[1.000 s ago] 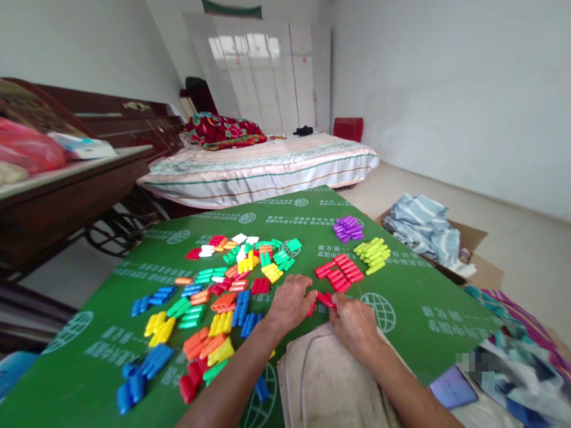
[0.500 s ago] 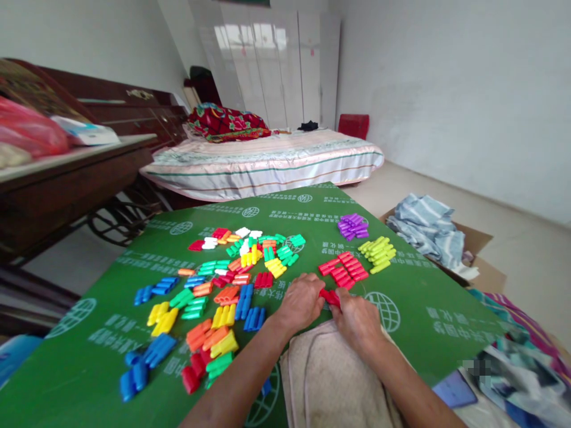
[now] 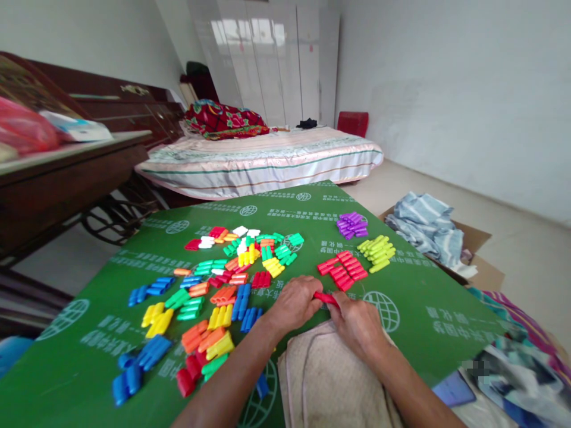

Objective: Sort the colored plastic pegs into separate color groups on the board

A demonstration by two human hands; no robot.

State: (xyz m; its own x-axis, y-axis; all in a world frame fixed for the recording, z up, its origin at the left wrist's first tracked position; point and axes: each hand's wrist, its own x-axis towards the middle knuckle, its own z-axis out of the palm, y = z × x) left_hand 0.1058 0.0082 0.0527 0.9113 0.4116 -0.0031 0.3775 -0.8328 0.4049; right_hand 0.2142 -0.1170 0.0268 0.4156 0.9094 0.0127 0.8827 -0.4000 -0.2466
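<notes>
My left hand and my right hand meet over the near middle of the green board. Both are closed on a red plastic piece held between them. Just beyond lie a sorted group of red pieces, a yellow-green group and a purple group. To the left spreads a mixed pile of coloured pieces in blue, yellow, orange, green, white and red.
A beige cloth lies under my forearms. A cardboard box with blue striped fabric stands to the right. A bed is behind the board, a dark wooden table at left, white wardrobes at back.
My hands have drawn closer together, and the red pieces they held apart now sit joined between them. The view shifted slightly.
</notes>
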